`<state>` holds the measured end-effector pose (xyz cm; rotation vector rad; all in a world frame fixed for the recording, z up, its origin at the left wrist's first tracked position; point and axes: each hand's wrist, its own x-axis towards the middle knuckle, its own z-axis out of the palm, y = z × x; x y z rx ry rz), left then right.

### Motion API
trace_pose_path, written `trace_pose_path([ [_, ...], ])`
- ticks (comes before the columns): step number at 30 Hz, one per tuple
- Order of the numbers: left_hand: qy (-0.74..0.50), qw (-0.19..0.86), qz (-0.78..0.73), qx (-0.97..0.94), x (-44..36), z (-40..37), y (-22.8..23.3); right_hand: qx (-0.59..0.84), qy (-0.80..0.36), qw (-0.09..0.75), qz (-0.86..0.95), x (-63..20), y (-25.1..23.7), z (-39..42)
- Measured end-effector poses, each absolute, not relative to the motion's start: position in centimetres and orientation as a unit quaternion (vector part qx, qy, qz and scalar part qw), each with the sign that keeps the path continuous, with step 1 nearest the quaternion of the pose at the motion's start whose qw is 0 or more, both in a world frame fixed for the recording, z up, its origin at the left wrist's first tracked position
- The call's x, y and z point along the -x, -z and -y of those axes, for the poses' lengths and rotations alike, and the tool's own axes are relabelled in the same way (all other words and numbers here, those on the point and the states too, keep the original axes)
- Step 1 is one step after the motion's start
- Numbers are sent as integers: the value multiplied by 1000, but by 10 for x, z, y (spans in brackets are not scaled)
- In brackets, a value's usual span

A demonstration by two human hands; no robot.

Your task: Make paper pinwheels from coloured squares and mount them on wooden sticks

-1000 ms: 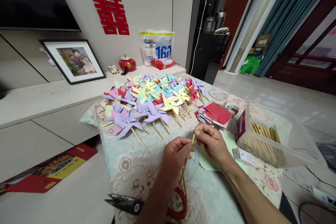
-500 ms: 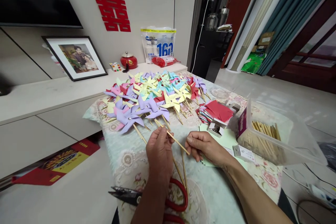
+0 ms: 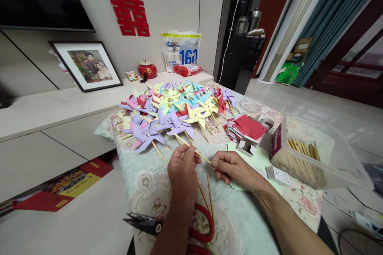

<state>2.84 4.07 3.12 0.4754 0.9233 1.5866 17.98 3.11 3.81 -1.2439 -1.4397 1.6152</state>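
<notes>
My left hand (image 3: 183, 171) and my right hand (image 3: 231, 168) both pinch one thin wooden stick (image 3: 203, 158) held level above the flowered tablecloth (image 3: 143, 179). The left hand grips its far end, the right hand its near end. Two more loose sticks (image 3: 208, 193) lie on the cloth just below my hands. Beyond the hands lies a heap of paper pinwheels (image 3: 173, 107) in purple, yellow, blue and pink, each on a stick.
Red-handled scissors (image 3: 167, 225) lie at the near table edge. A stack of coloured paper squares (image 3: 247, 127), a small stapler-like box (image 3: 247, 146) and a clear tub of sticks (image 3: 302, 155) sit to the right. A framed photo (image 3: 86, 65) leans on the low cabinet at left.
The stick swung from upright to lying across between my hands. My left hand rose toward the pinwheels, and my right hand slid onto the stick's near end.
</notes>
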Motion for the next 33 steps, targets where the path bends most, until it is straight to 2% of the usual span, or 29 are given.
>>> trace_pose_path([
  [4,-639,609,-393,-258,-32,-39,-30,444,-620,360,537,-181,-32,-34],
  [9,-675,590,-371,-242,-30,-38,-33,396,-680,399,471,-181,-29,-36],
  [13,-681,585,-371,-237,-30,-38,-35,387,-683,407,466,-181,-29,-36],
  [33,-669,577,-384,-266,-29,-39,-32,416,-623,364,554,-181,-35,-31],
])
